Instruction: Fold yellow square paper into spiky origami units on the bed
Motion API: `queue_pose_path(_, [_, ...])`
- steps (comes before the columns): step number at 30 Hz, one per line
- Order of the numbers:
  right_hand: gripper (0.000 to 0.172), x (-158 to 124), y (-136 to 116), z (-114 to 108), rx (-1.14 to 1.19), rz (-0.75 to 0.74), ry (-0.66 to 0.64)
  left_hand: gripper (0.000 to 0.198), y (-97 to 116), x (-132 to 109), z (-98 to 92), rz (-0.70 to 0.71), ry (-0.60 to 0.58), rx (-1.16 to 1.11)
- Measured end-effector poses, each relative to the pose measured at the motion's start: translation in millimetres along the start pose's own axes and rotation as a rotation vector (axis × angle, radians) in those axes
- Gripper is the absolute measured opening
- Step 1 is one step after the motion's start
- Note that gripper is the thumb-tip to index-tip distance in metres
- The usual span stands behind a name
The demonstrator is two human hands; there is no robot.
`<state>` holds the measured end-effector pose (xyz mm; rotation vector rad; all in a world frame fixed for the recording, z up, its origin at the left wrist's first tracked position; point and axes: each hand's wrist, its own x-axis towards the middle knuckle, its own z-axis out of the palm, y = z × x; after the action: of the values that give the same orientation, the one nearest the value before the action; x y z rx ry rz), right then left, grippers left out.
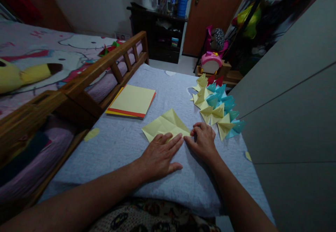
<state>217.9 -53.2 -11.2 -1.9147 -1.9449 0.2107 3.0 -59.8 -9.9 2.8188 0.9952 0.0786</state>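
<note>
A pale yellow sheet of paper (pixel 166 124), partly folded, lies on the grey-blue mattress cover (pixel 126 144). My left hand (pixel 159 156) lies flat with its fingers stretched out, fingertips pressing the sheet's near edge. My right hand (pixel 202 139) is curled beside it, fingertips pinched on the sheet's right corner. Both hands touch the paper.
A stack of square paper (pixel 132 101) with a yellow top sheet lies to the left. Several folded yellow, blue and red paper pieces (pixel 217 107) sit at the right. A wooden bed rail (pixel 86 78) runs along the left, a grey cabinet wall (pixel 288 113) along the right.
</note>
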Motion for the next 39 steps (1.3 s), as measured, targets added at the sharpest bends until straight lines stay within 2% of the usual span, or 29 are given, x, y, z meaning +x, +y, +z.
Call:
queue_pose_path(15, [0.009,1.7,10.7,4.5,-0.061,0.037,0.029,0.073,0.0,-0.9,-1.1,0.003,0.005,0.022])
queue_pose_path(20, [0.014,4.8,20.7,6.6,-0.111,0.059,0.062,0.073,-0.1,-0.9,0.1,0.004,0.007,0.011])
queue_pose_path(24, [0.018,4.1,25.8,3.0,-0.030,0.061,0.054,0.075,-0.5,-0.5,0.6,0.002,0.007,-0.002])
queue_pose_path(30, [0.015,-2.0,20.0,-3.5,-0.018,-0.022,0.018,0.075,-0.9,-0.3,2.3,0.001,0.004,-0.002])
queue_pose_path(33, [0.020,-2.1,17.1,-1.5,-0.064,-0.016,0.014,0.076,-0.4,-0.5,2.1,0.001,0.005,0.006])
queue_pose_path(39, [0.015,-0.4,17.2,-0.8,-0.050,0.016,0.023,0.073,-0.4,-1.0,-0.9,0.012,0.019,0.004])
